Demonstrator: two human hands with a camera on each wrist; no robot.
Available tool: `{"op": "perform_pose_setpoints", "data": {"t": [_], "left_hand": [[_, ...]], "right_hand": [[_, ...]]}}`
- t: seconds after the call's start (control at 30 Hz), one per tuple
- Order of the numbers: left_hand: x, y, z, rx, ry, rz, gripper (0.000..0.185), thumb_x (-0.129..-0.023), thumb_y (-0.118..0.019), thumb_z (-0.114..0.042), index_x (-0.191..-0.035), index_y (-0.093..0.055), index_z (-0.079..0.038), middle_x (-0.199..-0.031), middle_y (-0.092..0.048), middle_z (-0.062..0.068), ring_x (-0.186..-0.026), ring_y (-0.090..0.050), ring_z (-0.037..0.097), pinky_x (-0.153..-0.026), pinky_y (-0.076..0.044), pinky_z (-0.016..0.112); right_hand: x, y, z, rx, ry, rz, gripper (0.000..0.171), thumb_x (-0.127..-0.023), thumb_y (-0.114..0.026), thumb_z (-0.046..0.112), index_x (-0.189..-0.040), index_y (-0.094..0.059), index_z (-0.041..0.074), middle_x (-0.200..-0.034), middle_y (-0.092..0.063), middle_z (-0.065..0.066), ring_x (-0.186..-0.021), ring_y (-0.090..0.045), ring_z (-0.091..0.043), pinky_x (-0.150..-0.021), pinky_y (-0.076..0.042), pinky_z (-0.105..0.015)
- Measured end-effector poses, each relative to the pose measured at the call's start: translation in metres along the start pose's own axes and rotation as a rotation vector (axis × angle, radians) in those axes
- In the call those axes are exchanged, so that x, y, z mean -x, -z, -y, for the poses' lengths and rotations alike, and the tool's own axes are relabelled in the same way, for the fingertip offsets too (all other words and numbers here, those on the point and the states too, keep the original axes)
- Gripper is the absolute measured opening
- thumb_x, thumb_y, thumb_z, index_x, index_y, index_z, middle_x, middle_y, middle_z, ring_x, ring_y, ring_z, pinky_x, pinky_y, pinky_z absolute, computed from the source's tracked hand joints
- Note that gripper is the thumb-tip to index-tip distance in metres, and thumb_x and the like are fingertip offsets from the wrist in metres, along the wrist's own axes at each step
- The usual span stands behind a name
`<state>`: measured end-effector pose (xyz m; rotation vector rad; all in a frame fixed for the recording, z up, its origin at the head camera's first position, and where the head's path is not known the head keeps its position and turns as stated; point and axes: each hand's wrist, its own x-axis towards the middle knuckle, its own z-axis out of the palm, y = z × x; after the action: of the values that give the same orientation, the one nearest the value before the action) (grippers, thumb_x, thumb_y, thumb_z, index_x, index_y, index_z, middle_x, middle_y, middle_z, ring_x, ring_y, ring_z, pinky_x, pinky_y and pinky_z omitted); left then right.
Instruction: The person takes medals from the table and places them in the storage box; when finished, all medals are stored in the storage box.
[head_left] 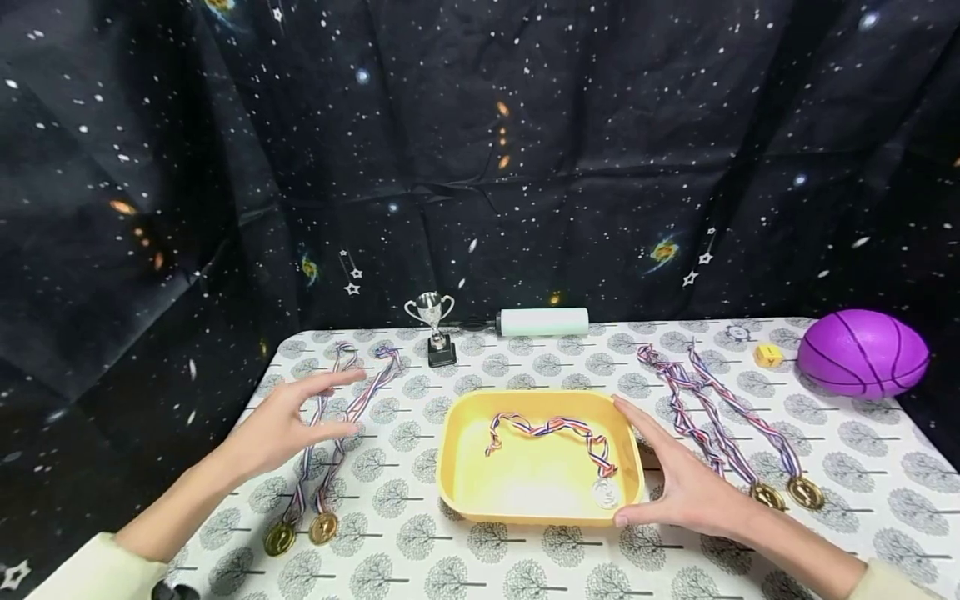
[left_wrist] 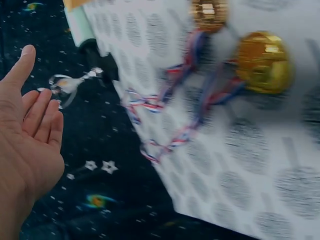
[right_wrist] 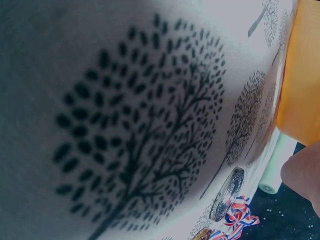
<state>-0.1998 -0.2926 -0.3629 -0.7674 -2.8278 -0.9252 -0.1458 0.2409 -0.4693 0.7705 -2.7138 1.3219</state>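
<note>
A yellow plastic tray [head_left: 540,510] sits at the middle of the table, and inside it lies a silver medal [head_left: 606,493] on a red, white and blue ribbon. My right hand [head_left: 693,492] spans the tray's right end, its thumb at the front corner and its extended fingers along the back right side. The right wrist view shows only a fingertip beside the tray wall. My left hand [head_left: 288,425] is held away from the tray, thumb and fingers apart, palm bare. Below it lie two gold medals [head_left: 323,527] with their ribbons stretched towards the back.
Two more gold medals [head_left: 806,492] lie right of the tray with tangled ribbons. A small silver trophy [head_left: 441,329] and a pale green cylinder [head_left: 543,322] stand along the back edge. At the right are a yellow die [head_left: 768,356] and a purple ball [head_left: 862,354].
</note>
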Motion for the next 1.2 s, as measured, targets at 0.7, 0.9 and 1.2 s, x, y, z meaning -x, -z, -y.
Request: {"op": "perform_pose_setpoints", "data": {"t": [0.7,0.9,1.2], "left_hand": [[0.091,-0.036,0.047,-0.1,-0.057,-0.055,0.051,-0.081,-0.093,-0.033,-0.128,-0.077,-0.021,-0.128,-0.074,-0.011,-0.122,-0.067,0.01,-0.104,-0.035,0.002],[0.106,-0.048,0.054,-0.15,-0.077,-0.074,0.051,-0.077,-0.094,-0.041,-0.123,-0.078,-0.027,-0.123,-0.074,-0.015,-0.115,-0.069,0.007,-0.101,-0.036,0.001],[0.116,-0.058,0.056,-0.281,-0.127,-0.122,0.055,-0.073,-0.096,-0.047,-0.123,-0.077,-0.036,-0.122,-0.07,-0.019,-0.111,-0.067,0.008,-0.1,-0.036,0.002]], "right_hand": [[-0.001,0.0,0.0,0.02,0.009,0.001,0.14,-0.066,-0.101,0.049,-0.172,-0.015,0.017,-0.175,-0.023,-0.015,-0.155,-0.026,-0.048,-0.114,-0.024,-0.08],[-0.002,0.001,0.001,0.024,0.008,0.004,0.139,-0.067,-0.101,0.049,-0.172,-0.016,0.017,-0.174,-0.024,-0.015,-0.154,-0.026,-0.048,-0.114,-0.026,-0.079],[-0.004,0.002,0.002,0.02,0.025,0.011,0.138,-0.068,-0.1,0.047,-0.171,-0.016,0.013,-0.175,-0.021,-0.017,-0.154,-0.024,-0.052,-0.113,-0.024,-0.081]]}}
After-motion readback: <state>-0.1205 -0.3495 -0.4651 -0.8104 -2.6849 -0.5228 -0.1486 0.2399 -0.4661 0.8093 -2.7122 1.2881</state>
